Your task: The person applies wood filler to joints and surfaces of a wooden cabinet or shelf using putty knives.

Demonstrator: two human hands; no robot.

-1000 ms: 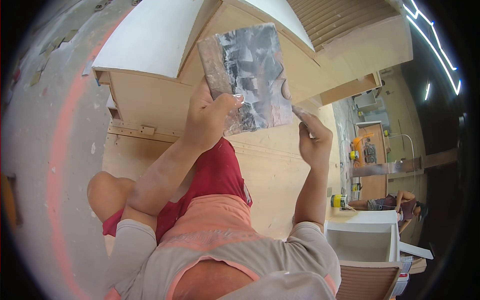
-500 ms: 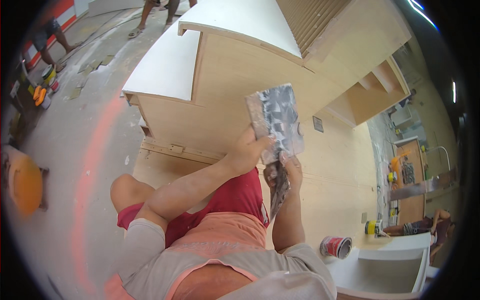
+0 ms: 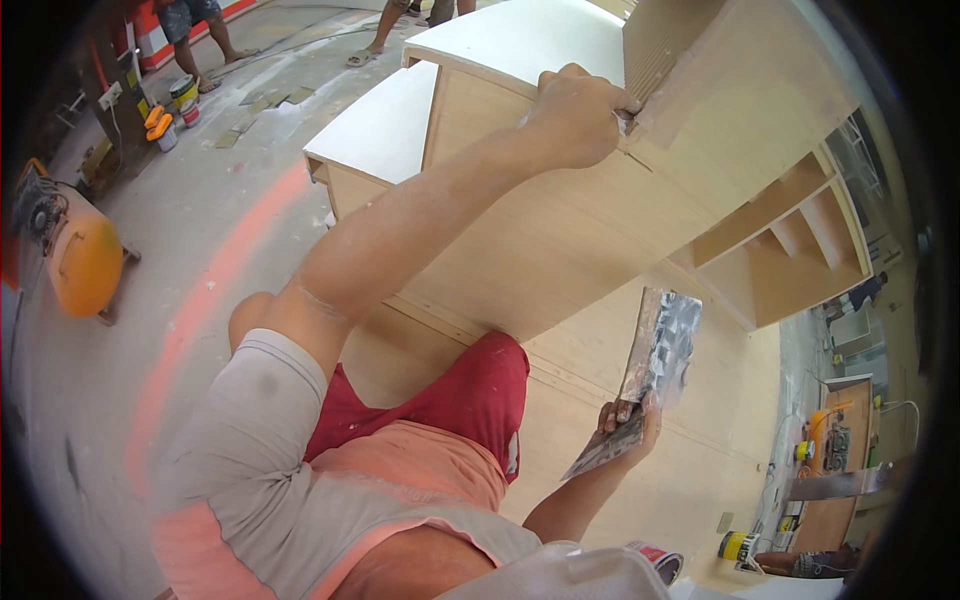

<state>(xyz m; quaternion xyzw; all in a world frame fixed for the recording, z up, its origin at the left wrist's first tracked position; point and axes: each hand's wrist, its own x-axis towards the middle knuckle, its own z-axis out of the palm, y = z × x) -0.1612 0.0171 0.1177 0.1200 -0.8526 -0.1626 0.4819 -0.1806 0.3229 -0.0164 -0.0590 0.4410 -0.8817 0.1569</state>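
My left hand (image 3: 578, 118) reaches out across the pale wooden cabinet (image 3: 500, 235), fingers closed at the edge beside its ribbed panel (image 3: 665, 50). A bit of something whitish shows at the fingertips; what they hold is mostly hidden. Lower and to the right, my right hand (image 3: 632, 425) is closed around a flat putty board (image 3: 660, 345) smeared with grey and white filler. A second flat, smeared blade (image 3: 605, 452) sticks out below the same hand, toward me.
An open wooden shelf unit (image 3: 780, 240) stands to the right. A paint can (image 3: 660, 560) is by my right side. On the left floor are an orange tank (image 3: 88, 265) and several small buckets (image 3: 183, 92). Other people's legs (image 3: 190, 40) show at the far left.
My left hand has left the putty board and moved up and away to the cabinet edge. The right hand has carried the board lower and to the right. The view has shifted.
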